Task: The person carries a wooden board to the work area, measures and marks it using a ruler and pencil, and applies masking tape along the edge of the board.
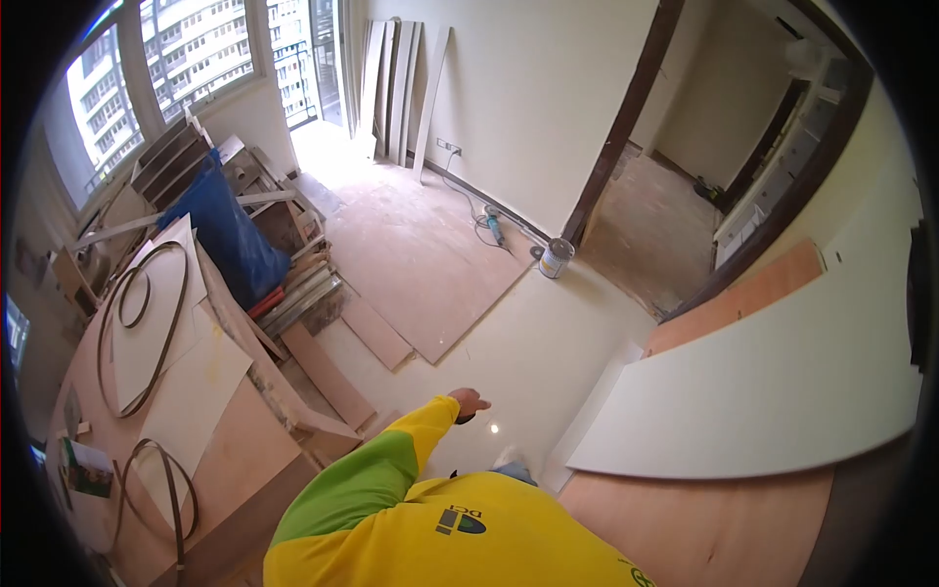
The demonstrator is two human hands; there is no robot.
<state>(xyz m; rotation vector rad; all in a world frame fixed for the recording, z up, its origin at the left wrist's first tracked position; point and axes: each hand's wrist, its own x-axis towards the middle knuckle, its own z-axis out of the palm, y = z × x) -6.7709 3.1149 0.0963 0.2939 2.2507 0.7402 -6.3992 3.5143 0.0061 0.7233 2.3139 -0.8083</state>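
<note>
My left hand (471,403) reaches forward from a yellow and green sleeve, above the pale floor (518,342). A finger points out to the right, the hand looks open, and nothing shows in it. A dark band circles the wrist. My right hand is out of view. Below the hand, a bit of blue trouser (516,474) shows past the yellow shirt. To the right lies a large white panel (753,382) on a reddish-brown wood sheet (704,519).
At left, boards with coiled edging strips (181,362) stand near a blue bag (230,240) and stacked scrap. Ahead are a floor sheet (421,264), a corded power tool (495,230) and a can (556,259). Planks (396,93) lean on the wall beside a doorway.
</note>
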